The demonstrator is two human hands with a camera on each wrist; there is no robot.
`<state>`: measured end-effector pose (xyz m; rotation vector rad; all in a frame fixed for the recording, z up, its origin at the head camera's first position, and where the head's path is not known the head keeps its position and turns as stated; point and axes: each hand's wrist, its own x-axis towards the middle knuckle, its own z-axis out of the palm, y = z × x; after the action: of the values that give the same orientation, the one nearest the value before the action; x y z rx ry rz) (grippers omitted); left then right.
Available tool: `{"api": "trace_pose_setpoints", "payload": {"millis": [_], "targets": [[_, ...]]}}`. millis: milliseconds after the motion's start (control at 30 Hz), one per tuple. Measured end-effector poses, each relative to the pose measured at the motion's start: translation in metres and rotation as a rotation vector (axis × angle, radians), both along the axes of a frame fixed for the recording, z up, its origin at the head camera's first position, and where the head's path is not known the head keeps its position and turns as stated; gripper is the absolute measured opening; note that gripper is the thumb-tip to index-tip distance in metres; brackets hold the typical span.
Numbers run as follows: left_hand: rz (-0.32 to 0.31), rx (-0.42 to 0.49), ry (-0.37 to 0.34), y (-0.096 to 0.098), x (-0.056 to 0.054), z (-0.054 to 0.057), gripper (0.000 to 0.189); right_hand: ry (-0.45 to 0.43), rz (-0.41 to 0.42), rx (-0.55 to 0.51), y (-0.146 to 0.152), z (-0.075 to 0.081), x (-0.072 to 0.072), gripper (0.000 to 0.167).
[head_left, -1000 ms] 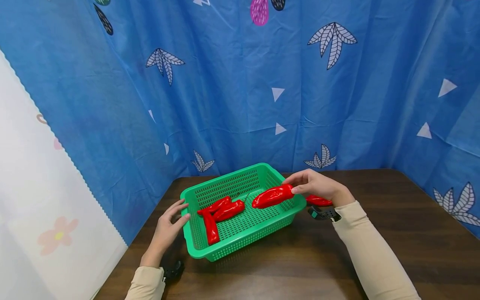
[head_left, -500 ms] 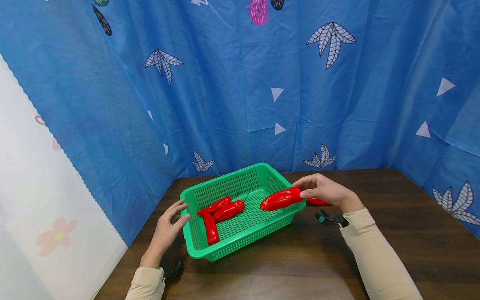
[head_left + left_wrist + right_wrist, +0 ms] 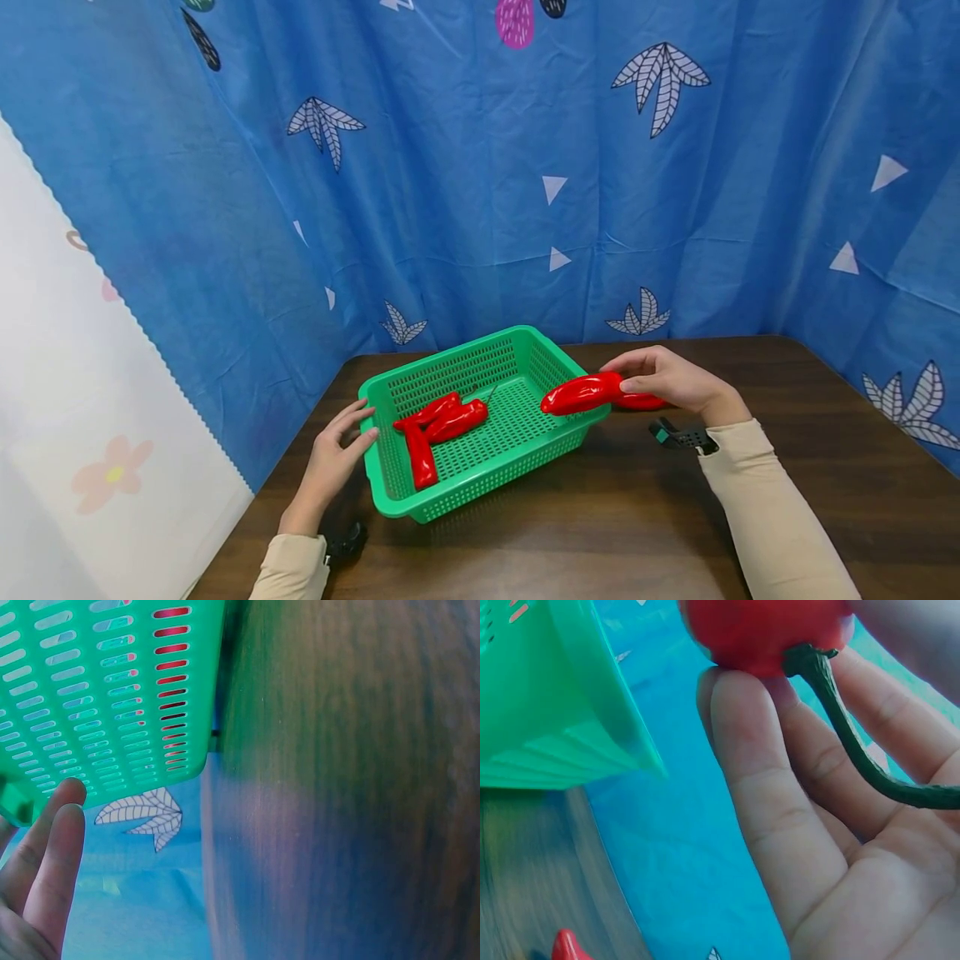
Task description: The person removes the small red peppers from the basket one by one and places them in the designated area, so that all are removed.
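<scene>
My right hand (image 3: 671, 382) pinches a long red pepper (image 3: 581, 393) by its stem end and holds it over the right rim of the green basket (image 3: 495, 482). In the right wrist view the pepper's green curved stem (image 3: 847, 742) runs along the palm, and the thumb is partly cut off. Several red peppers (image 3: 457, 421) lie inside the basket at its left side. My left hand (image 3: 330, 458) rests at the basket's left rim, fingers loosely spread. From the left wrist, its fingers (image 3: 64, 855) show fairly straight beside the slotted wall.
Another red pepper (image 3: 639, 402) lies on the brown wooden table (image 3: 525, 550) just right of the basket, partly hidden behind my right hand and the held pepper. A blue patterned curtain (image 3: 480, 167) hangs behind the table, and a white cloth (image 3: 90, 400) hangs at the left.
My right hand has moved right with the pepper, from over the basket's inside to its right rim. The left hand and the basket have stayed in place.
</scene>
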<state>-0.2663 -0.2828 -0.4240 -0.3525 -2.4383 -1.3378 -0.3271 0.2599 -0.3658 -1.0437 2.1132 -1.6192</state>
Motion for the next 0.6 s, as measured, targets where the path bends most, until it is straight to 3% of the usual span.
{"api": "trace_pose_setpoints", "payload": {"millis": [433, 600], "targets": [[-0.005, -0.008, 0.023, 0.000, 0.000, -0.001, 0.041, -0.022, -0.096, 0.015, 0.019, -0.004, 0.002, 0.034], [0.002, -0.021, 0.017, 0.001, -0.001, -0.001, 0.041, -0.005, -0.090, -0.010, 0.029, -0.006, 0.002, 0.033]]}}
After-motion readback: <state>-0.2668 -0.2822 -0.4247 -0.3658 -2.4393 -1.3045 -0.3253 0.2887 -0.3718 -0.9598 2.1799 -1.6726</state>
